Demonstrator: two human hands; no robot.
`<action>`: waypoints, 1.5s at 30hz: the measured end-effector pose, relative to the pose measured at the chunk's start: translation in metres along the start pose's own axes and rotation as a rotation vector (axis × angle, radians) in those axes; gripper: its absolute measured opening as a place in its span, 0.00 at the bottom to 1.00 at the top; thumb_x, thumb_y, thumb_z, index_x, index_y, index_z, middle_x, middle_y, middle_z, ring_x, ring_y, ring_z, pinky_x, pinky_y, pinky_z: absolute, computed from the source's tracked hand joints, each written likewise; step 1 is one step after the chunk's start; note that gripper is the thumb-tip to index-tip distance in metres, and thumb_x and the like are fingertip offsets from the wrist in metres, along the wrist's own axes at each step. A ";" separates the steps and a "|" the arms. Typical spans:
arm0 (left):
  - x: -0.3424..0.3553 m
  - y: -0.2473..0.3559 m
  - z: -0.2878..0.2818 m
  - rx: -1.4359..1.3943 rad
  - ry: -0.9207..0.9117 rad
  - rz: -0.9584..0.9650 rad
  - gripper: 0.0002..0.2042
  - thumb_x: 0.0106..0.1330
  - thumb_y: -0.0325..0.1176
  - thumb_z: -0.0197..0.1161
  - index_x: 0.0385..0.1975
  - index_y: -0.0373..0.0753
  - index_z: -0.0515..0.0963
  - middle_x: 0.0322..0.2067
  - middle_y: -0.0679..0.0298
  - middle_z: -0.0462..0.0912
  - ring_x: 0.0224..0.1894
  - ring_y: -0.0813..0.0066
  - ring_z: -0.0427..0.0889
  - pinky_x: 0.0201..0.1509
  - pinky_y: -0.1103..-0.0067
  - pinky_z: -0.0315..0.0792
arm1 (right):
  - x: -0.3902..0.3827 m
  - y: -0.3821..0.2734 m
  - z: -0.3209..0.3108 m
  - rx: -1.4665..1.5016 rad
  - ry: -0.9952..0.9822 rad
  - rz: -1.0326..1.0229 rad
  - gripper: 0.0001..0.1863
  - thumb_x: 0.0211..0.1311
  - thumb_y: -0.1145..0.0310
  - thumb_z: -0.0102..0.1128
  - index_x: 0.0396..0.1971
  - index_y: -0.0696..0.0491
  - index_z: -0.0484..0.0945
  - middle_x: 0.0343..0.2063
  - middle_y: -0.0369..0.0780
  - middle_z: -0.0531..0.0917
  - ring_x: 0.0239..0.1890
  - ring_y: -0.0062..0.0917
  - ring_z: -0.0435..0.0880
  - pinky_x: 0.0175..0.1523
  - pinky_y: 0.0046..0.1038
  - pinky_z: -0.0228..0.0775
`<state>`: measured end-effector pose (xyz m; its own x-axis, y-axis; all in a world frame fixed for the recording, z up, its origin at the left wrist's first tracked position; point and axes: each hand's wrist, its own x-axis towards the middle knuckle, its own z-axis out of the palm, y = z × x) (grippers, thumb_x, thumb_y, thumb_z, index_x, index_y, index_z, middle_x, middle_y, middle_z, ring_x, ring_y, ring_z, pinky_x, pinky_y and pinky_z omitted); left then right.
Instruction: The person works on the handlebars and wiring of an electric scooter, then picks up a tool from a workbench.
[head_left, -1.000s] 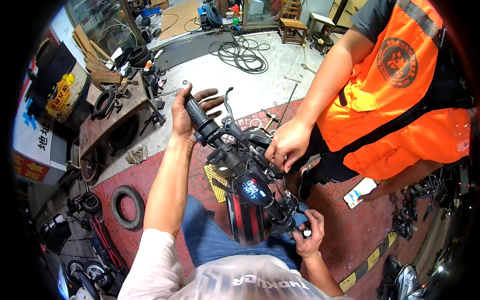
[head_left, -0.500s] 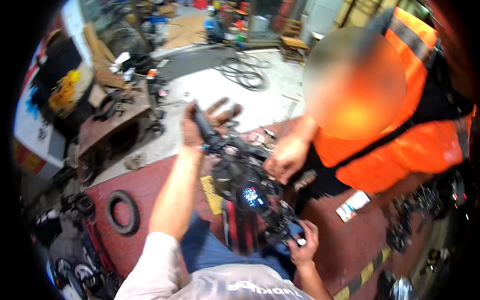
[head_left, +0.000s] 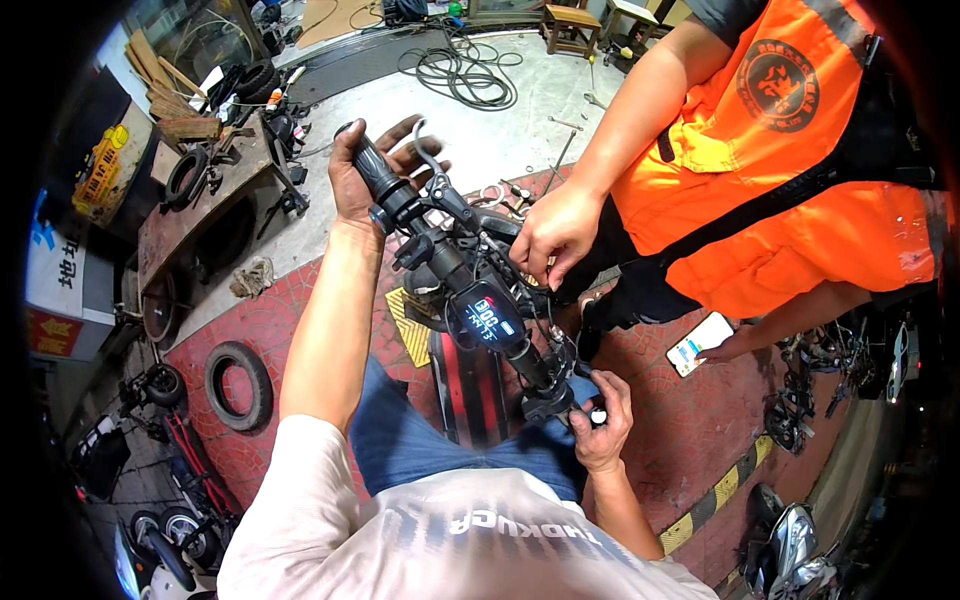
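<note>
An electric scooter's or bike's handlebar (head_left: 452, 265) runs slantwise in front of me, with a lit display (head_left: 486, 318) at its middle. Around the black left grip (head_left: 375, 170) is my left hand (head_left: 365, 180), its thumb along the near side and fingers stretched past the grip by the brake lever (head_left: 428, 148). My right hand (head_left: 604, 425) is closed round the right grip (head_left: 575, 415), thumb beside a small white-ended part. Just beyond the display, a co-worker's hand (head_left: 556, 232) reaches down to the cables, its fingertips pinched together. What it touches is too small to tell.
The co-worker in an orange vest (head_left: 780, 180) stands close at right, holding a lit phone (head_left: 700, 345) low. A loose tyre (head_left: 239, 387) lies on the red paving. At left stands a cluttered workbench (head_left: 205, 215); a coiled hose (head_left: 465, 75) and tools lie on the floor ahead.
My view has shifted, so the co-worker's vest and arm show more fully. My left fingers have come nearer the brake lever. My right hand stays on its grip.
</note>
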<state>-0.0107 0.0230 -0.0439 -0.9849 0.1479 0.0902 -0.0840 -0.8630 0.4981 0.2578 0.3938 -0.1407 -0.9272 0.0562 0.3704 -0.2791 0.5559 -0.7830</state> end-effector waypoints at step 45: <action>-0.012 0.026 -0.019 0.103 -0.040 -0.110 0.41 0.68 0.56 0.55 0.70 0.24 0.62 0.51 0.28 0.82 0.58 0.41 0.84 0.63 0.49 0.78 | -0.004 -0.018 0.011 -0.029 -0.012 0.004 0.39 0.66 0.39 0.66 0.56 0.64 0.79 0.53 0.50 0.79 0.42 0.32 0.81 0.36 0.25 0.77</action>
<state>-0.0036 -0.0109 -0.0488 -0.9636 0.2596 0.0632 -0.1731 -0.7866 0.5926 0.2639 0.3746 -0.1338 -0.9311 0.0490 0.3613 -0.2683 0.5791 -0.7698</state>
